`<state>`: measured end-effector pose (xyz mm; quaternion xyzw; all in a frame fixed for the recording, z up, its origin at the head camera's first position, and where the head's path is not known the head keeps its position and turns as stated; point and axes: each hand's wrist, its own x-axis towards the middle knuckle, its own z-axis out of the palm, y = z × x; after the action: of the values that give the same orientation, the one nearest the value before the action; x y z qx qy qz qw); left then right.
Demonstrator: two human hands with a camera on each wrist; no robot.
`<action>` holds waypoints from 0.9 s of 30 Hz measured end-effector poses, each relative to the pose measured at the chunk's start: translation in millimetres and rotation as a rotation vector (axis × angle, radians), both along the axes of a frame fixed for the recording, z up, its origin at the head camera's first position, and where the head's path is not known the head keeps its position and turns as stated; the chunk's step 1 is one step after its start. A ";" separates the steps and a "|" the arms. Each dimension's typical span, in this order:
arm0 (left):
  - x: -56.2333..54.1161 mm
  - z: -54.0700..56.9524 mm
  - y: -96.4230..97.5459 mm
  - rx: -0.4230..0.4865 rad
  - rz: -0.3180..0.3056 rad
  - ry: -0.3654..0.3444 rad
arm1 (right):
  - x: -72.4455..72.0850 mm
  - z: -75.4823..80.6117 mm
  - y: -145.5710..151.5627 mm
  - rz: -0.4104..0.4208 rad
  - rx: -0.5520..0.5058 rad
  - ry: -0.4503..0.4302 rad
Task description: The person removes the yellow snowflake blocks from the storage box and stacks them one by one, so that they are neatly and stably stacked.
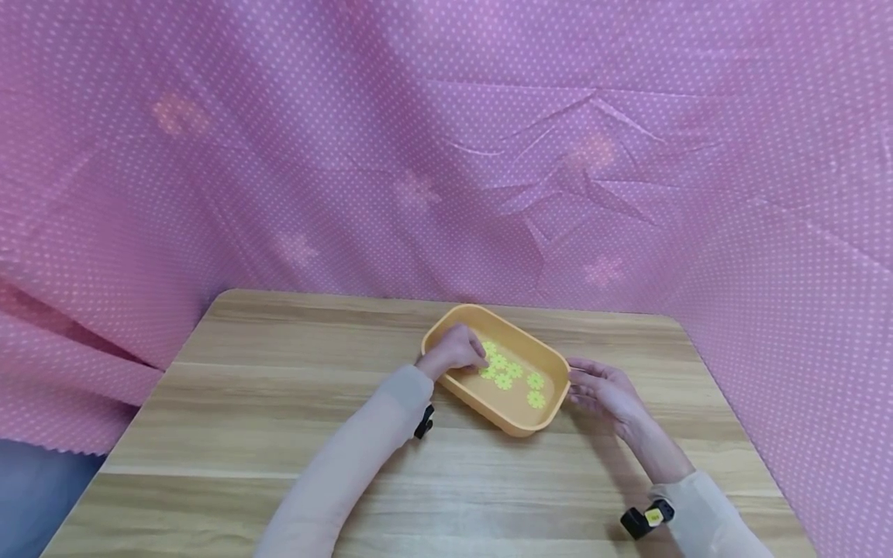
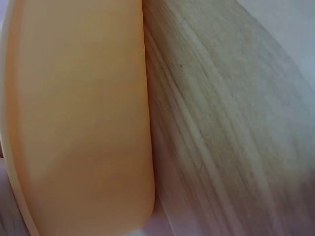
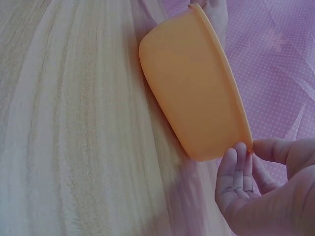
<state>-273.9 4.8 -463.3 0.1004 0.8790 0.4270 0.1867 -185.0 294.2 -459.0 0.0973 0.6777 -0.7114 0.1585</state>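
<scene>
An orange-yellow rectangular plastic basin [image 1: 530, 349] with rounded corners stands near the back of the table. On its floor lie several flat yellow-green flower-shaped pieces [image 1: 513, 370], most of them clustered by my left hand. My left hand [image 1: 456, 347] reaches over the near-left rim into the basin, fingers bent down at the cluster. The fingertips are partly hidden, so I cannot tell whether they pinch a flower. My right hand [image 1: 605, 391] touches the basin's right end from outside, fingers extended. The right wrist view shows its fingertips [image 3: 238, 150] against the outer wall by the rim.
The wood-grain table [image 1: 279, 387] reaches to both sides and in front of the basin. A pink-purple dotted curtain [image 1: 446, 155] hangs behind and beside it. Both wrists wear small black devices, such as the right one [image 1: 647, 519]. The basin's outer wall [image 2: 83, 108] fills much of the left wrist view.
</scene>
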 end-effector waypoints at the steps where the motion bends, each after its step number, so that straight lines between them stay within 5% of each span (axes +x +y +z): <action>1: -0.3 -0.4 0.5 -0.016 0.001 0.002 | -0.1 0.0 -0.1 0.002 0.001 0.001; 27: 3.2 0.1 6.4 -0.130 -0.084 0.059 | 1.1 0.7 0.5 -0.002 0.000 0.021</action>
<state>-270.7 11.2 -463.3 0.1375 0.9051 0.3576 0.1844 -183.9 294.7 -458.3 0.0907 0.6792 -0.7126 0.1507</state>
